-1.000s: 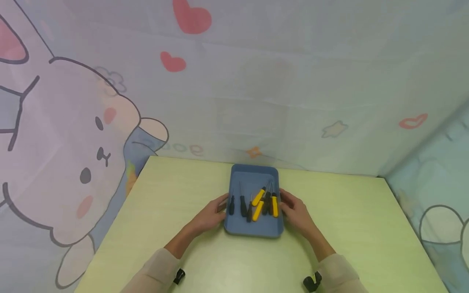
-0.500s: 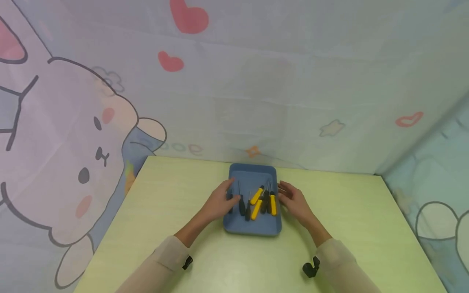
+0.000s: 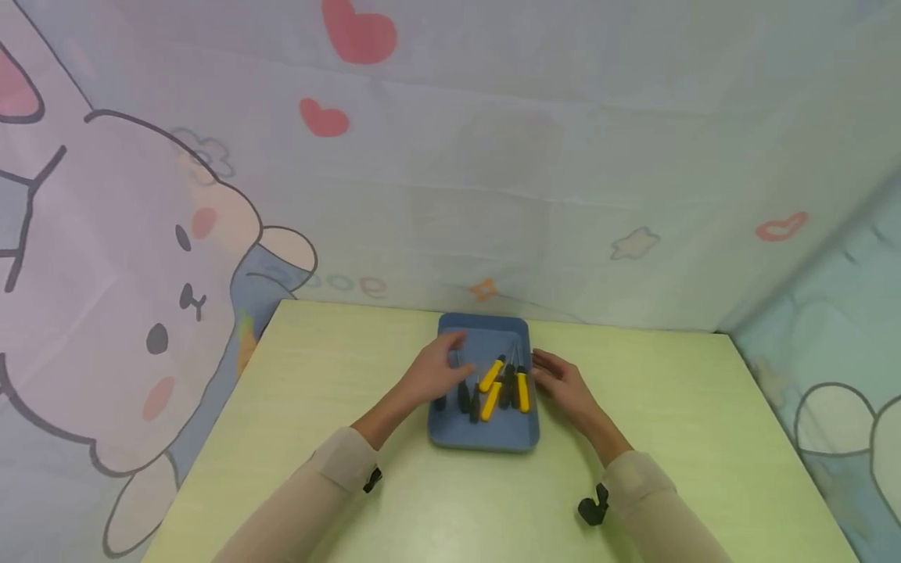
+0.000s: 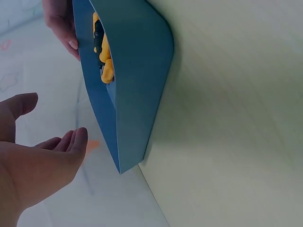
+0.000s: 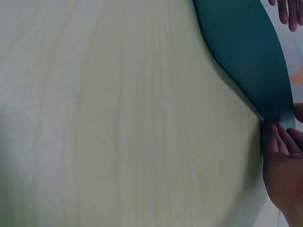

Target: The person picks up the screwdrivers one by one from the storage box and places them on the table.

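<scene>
L hand [image 3: 431, 369], fingers loosely parted & holding nothing, hovers over left side of blue tray [image 3: 486, 439]. R hand [image 3: 568, 392], fingers fairly straight, touches tray's outer right wall. Tray's on desk [image 3: 676, 407] nr far edge, w/ blk-handled screwdrivers [image 3: 464, 399] & ylw-handled screwdrivers [image 3: 492, 402], ylw ones right of ctr.

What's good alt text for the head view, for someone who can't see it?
A person's left hand hovers over a blue tray of black and yellow screwdrivers, while the right hand touches the tray's right side. The tray sits on a pale table before a cartoon-print backdrop.
</scene>
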The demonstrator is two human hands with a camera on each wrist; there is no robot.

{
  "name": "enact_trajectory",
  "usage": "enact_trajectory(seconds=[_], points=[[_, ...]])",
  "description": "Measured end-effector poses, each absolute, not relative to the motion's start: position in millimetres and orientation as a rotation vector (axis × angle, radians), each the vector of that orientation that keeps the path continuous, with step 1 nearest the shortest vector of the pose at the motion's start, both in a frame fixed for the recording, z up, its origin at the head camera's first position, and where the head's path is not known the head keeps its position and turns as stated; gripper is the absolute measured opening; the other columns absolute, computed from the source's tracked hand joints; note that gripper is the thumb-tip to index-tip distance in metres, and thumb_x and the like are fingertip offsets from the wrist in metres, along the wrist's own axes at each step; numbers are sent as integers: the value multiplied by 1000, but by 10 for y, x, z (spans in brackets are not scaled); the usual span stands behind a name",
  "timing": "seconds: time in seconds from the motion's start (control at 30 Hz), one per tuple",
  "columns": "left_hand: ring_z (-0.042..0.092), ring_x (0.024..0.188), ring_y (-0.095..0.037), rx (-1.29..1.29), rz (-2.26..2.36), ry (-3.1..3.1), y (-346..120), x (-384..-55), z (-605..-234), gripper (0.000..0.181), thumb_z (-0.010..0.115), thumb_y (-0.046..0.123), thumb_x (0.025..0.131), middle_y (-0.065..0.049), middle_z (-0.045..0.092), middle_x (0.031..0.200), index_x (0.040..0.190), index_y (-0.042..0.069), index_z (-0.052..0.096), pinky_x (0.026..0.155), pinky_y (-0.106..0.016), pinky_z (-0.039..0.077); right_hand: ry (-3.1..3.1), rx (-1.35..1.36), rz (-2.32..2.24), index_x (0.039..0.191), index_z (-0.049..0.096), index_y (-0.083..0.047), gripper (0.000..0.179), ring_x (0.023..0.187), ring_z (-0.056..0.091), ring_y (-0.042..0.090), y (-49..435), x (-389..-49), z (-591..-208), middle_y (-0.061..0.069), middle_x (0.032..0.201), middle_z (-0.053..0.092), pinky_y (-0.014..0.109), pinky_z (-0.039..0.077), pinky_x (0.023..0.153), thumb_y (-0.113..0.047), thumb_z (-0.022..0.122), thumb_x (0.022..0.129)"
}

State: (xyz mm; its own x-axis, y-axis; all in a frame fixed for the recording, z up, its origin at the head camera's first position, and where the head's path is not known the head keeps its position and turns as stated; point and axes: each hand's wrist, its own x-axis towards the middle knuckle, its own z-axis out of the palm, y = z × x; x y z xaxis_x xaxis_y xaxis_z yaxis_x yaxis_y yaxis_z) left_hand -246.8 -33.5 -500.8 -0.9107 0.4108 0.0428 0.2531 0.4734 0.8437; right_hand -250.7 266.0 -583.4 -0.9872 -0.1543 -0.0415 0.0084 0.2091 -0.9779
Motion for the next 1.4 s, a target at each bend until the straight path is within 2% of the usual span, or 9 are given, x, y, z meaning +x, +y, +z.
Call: enact_trajectory(seconds=[0.13, 0.23, 0.37, 0.5, 0.63, 0.83, 1.27, 1.4], points=[[51, 142, -41, 565, 1387, 2517, -262, -2487, -5015, 67, 67, 19, 104, -22, 49, 157, 160, -5, 38, 114, -53, 45, 2325, -166, -1898, 159, 42, 6, 56, 147, 47, 39, 2642, -2501, -5834, 26, 161, 45, 18, 46, 106, -12, 60, 109], [50, 144, -39, 555, 1337, 2513, -191, -2491, -5046, 66, 65, 19, 105, -23, 48, 158, 160, -6, 37, 116, -53, 44, 2345, -169, -1872, 158, 41, 7, 54, 146, 47, 40, 2610, -2466, -5776, 26, 160, 45, 24, 46, 110, -11, 58, 110], [51, 142, -40, 576, 1268, 2515, -93, -2494, -5066, 63, 64, 19, 105, -24, 50, 155, 157, -8, 41, 114, -54, 46, 2395, -173, -1813, 159, 40, 6, 53, 147, 46, 41, 2592, -2451, -5756, 26, 160, 45, 42, 41, 118, -11, 55, 111], [55, 136, -39, 582, 1178, 2532, -6, -2510, -5061, 63, 66, 21, 102, -24, 54, 151, 153, -9, 46, 108, -53, 50, 2462, -174, -1736, 159, 43, 3, 52, 148, 45, 39, 2595, -2470, -5802, 23, 160, 47, 52, 37, 121, -14, 54, 111], [58, 133, -38, 577, 1119, 2548, 65, -2533, -5074, 64, 68, 20, 100, -24, 56, 149, 153, -9, 46, 107, -52, 52, 2470, -171, -1710, 159, 44, 3, 52, 146, 48, 38, 2594, -2472, -5793, 23, 158, 50, 52, 40, 118, -14, 53, 111], [56, 136, -38, 573, 1095, 2547, 133, -2564, -5069, 66, 67, 17, 100, -24, 55, 151, 156, -8, 43, 110, -51, 49, 2419, -157, -1757, 159, 43, 4, 52, 144, 51, 38, 2602, -2466, -5773, 25, 157, 50, 48, 46, 114, -13, 53, 111], [61, 127, -37, 583, 1004, 2604, 186, -2628, -5128, 62, 70, 19, 101, -22, 61, 142, 152, -7, 48, 106, -51, 52, 2371, -108, -1819, 158, 46, 2, 51, 143, 52, 35, 2629, -2472, -5819, 22, 158, 50, 39, 48, 112, -14, 56, 111], [60, 127, -36, 592, 928, 2641, 209, -2623, -5168, 60, 70, 20, 102, -23, 59, 142, 152, -7, 50, 106, -50, 52, 2398, -137, -1804, 158, 46, 2, 51, 144, 51, 36, 2616, -2481, -5809, 22, 157, 51, 41, 47, 114, -14, 56, 111]])
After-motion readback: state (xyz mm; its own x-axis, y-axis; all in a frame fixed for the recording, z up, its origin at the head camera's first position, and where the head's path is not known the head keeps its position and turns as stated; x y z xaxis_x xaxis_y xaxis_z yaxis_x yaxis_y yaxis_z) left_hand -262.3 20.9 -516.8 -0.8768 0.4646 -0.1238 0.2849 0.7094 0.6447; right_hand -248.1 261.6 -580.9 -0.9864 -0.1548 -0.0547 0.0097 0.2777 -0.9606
